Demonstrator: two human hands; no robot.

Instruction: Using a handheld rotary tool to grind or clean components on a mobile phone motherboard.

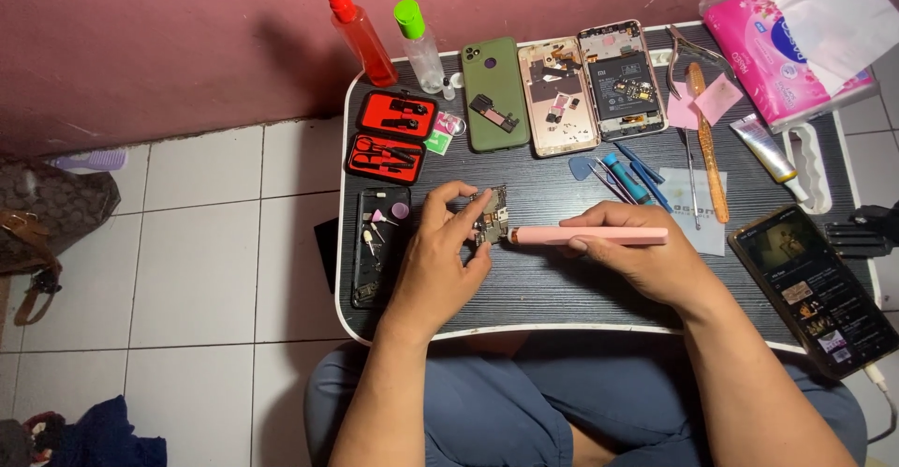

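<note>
A person sits on the floor with a small black lap table [562, 289] over their knees. Their left hand [440, 256] pinches a little phone circuit board [492, 215] between the thumb and fingertips and holds it just above the middle of the table. Their right hand [641, 252] is curled around a pink electric screwdriver [590, 236], and its tip touches the edge of the board. So the board is out of its phone and is being worked on; I cannot tell if its screws are in or out. Just left of the left hand lies an open black phone frame [379, 247] with tiny loose bits on it. On the right, near the table edge, a phone with a lit screen [813, 284] lies with a cable in it. Farther back are blue tools [626, 177], tweezers [690, 163], a long orange file [708, 144] and a tube of glue [768, 153]. To the left sits a red case of small tools [391, 134], open. At the back, three phones lie in a row: a green one [494, 92], a gold one with its back off [557, 97], and one more showing its battery [620, 78]. All three are still in pieces, so much is left to put together. Against the pink wall stand a red bottle [361, 36] and a clear bottle with a green cap [421, 50]. A pink pack of tissues [777, 50] rests at the far right corner.
</note>
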